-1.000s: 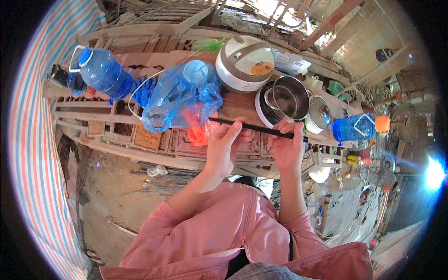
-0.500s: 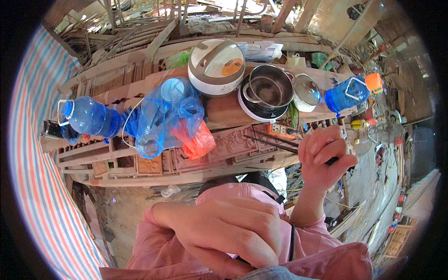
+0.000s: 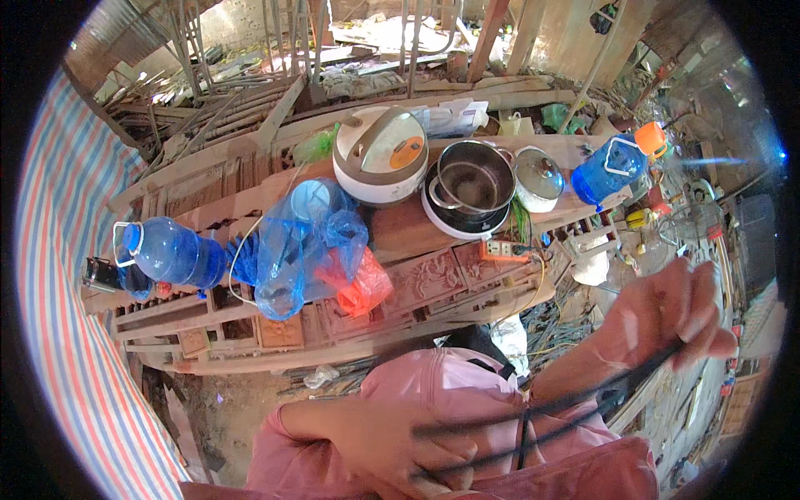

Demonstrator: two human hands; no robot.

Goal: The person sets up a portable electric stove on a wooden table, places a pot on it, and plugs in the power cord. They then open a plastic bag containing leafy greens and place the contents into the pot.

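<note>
My right hand [image 3: 662, 312], raised at the right and blurred by motion, has its fingers closed around a pair of long black chopsticks [image 3: 558, 404]. They slant down to the left across my chest, and their far ends pass in front of my left hand [image 3: 408, 446]. That hand is held low against the pink shirt [image 3: 433, 383], its fingers curled; what they hold, if anything, is hidden. Beyond my hands, an open steel pot [image 3: 475, 177] stands on a round black-topped cooker [image 3: 467, 218], next to a lidded white pot [image 3: 539, 179].
A rice cooker [image 3: 379, 158] stands left of the steel pot on the wooden bench. Blue bags [image 3: 292, 250], a red bag [image 3: 358, 283] and a water jug [image 3: 171, 254] lie farther left. Another jug [image 3: 604, 171] is at the right. An orange power strip [image 3: 504, 250] is at the bench's front.
My right hand has moved right and down, and the chopsticks have swung from over the bench to across my chest. My left hand has shifted slightly lower. The view has tilted up a little.
</note>
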